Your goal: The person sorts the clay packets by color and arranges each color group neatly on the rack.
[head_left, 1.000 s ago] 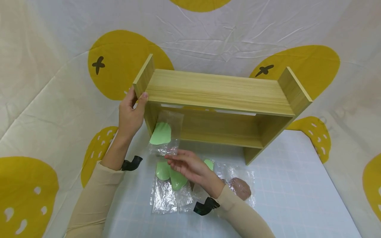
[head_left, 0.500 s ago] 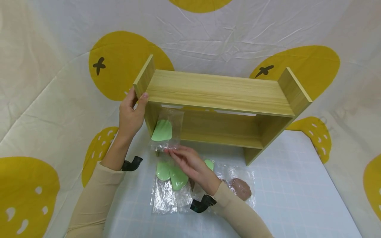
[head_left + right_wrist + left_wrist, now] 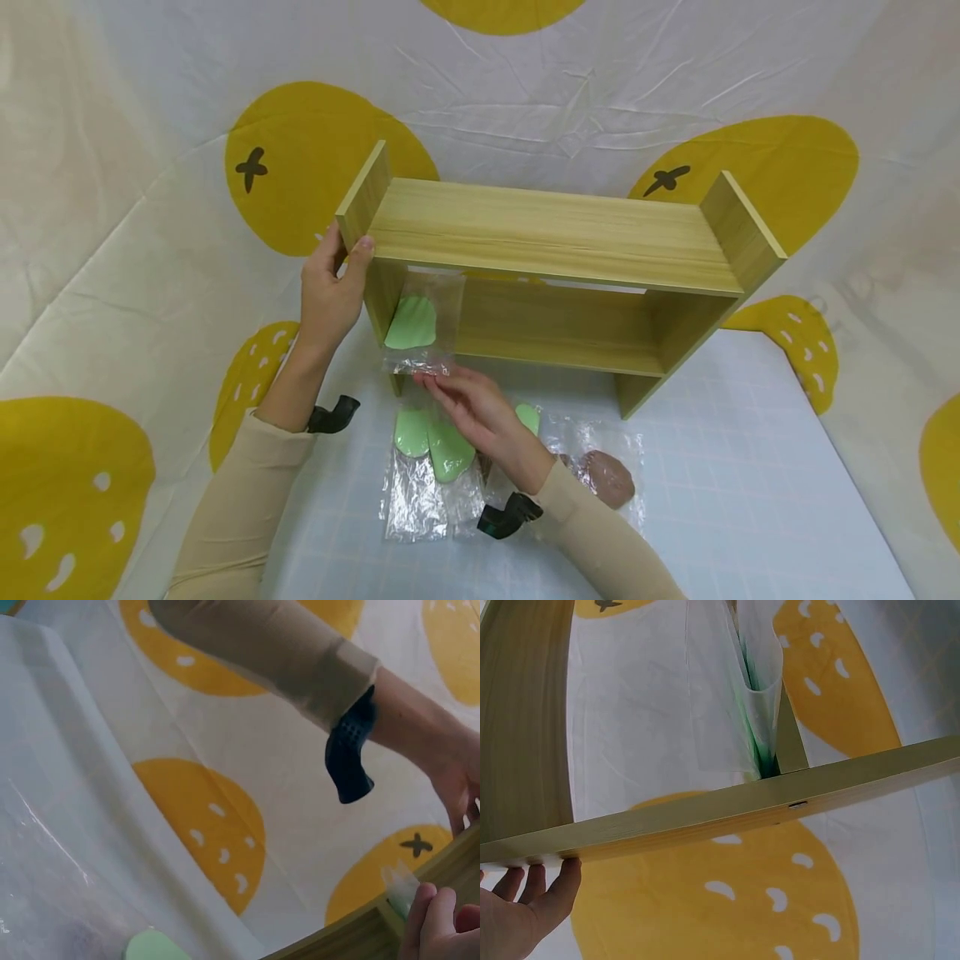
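The left hand [image 3: 327, 292] grips the upper left corner of the wooden shelf [image 3: 551, 237], thumb on the front edge of the top board and fingers [image 3: 536, 881] wrapped behind the side panel, steadying the unit where it stands on the tabletop [image 3: 750, 500]. The right hand [image 3: 480, 412] pinches the crinkled bottom edge of a clear bag with a green piece [image 3: 420, 325], which stands upright in the left end of the shelf's open compartment, leaning against the left side panel. Compared with a second ago, the bag has risen and moved inward: then its lower edge hung below the front lip of the bottom board, now it sits level with that lip and the green shape lies wholly inside the opening. The right hand has followed it up and forward, its fingertips [image 3: 427, 380] now close against the shelf's front edge, while the left hand has not shifted. In my judgement the bag is almost seated in the compartment, and the pinch on its lower edge is all that guides it. On the tabletop just below the right hand lie more clear bags with green pieces [image 3: 431, 450], overlapping one another, and to their right, beside the sleeve, a clear bag with a brown piece [image 3: 609, 475].
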A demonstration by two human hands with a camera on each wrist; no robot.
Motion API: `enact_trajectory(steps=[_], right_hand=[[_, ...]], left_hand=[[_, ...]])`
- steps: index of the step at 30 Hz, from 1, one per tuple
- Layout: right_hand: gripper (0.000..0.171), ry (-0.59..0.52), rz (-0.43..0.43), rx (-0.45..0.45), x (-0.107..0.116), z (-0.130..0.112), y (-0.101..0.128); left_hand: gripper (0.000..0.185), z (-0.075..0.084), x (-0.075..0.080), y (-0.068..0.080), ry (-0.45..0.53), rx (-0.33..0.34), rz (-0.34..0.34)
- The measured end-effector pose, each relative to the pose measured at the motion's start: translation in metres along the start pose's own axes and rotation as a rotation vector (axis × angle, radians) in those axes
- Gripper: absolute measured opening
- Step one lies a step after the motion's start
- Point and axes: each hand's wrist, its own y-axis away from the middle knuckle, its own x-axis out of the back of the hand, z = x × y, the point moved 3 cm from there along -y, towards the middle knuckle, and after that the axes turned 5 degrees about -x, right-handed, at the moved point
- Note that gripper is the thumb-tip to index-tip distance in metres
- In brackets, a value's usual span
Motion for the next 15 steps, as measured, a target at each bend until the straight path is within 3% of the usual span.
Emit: enact_trajectory(steps=[7, 15], right_hand=[[0.048, 0.262, 0.042, 0.011, 0.010, -0.001, 0.022], [0.045, 0.563, 0.023, 0.093, 0.032, -0.013, 0.052]], left_hand=[[0.039, 0.032, -0.003, 0.003, -0.025, 0.012, 0.003], [0.039, -0.002, -0.001, -0.001, -0.007, -0.013, 0.012]])
